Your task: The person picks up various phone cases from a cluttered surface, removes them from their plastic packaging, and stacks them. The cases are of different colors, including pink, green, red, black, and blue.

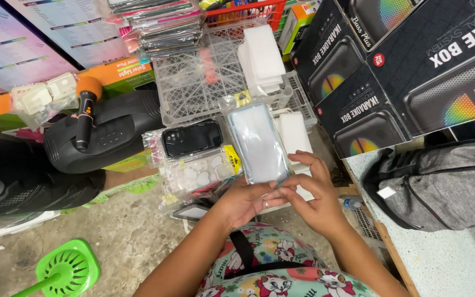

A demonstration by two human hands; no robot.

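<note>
Fingers of both hands, left hand (pixel 243 201) and right hand (pixel 317 190), pinch the bagged phone case (pixel 258 143) at its near end; long axis runs away from fingers.

Both hands hold a clear-wrapped pale blue phone case (pixel 258 144) upright: the left hand (pixel 243 201) grips its bottom edge, the right hand (pixel 315 190) pinches its lower corner. Beside it lies a packaged black case (pixel 192 137), near a grey backpack (pixel 441 184).
</note>
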